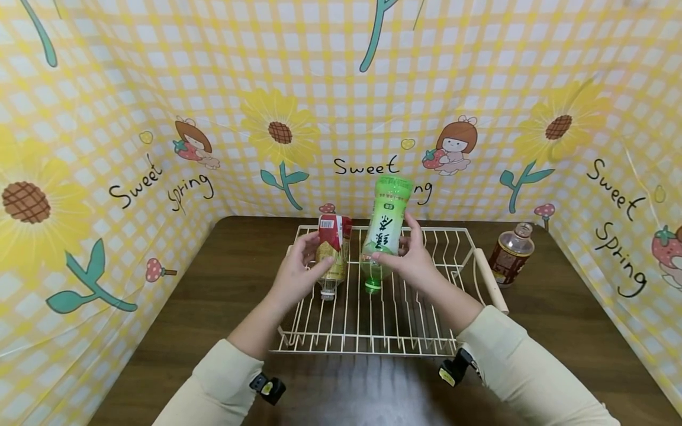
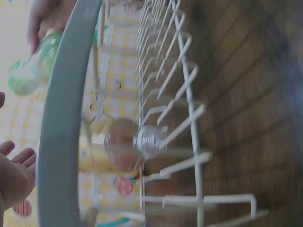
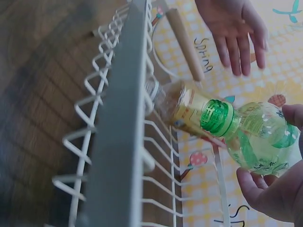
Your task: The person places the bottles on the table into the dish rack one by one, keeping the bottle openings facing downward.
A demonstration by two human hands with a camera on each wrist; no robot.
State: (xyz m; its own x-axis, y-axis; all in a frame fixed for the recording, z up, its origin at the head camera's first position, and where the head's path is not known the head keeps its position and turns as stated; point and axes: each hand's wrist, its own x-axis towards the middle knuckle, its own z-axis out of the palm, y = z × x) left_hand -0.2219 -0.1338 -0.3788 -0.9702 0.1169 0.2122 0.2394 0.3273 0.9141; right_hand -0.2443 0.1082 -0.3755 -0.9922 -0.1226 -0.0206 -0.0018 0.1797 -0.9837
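Head view's got the best look at this one: the right hand (image 1: 415,257) has its fingers and thumb wrapped round a green bottle (image 1: 388,219), which is flipped neck-down and tilted a bit, with the neck leaning toward the near side. It's being held up over a cream wire rack (image 1: 362,353), right of the middle, and the right wrist view shows the green threaded mouth pretty clearly.

Left hand (image 1: 295,269) is empty, fingers loose and fairly straight, just to the left of a red-and-yellow bottle (image 1: 335,251). From the right wrist view there's a gap, so it's not actually touching it. That bottle is upside down in the rack, its clear neck down among the wires.

Off to the right, past the rack's wooden handle (image 1: 490,281), a dark-labelled bottle (image 1: 511,257) stands upright on the brown table (image 1: 559,343). Yellow checked cloth (image 1: 341,106) with sunflowers and "Sweet Spring" lettering covers the far side, plus both left and right walls.
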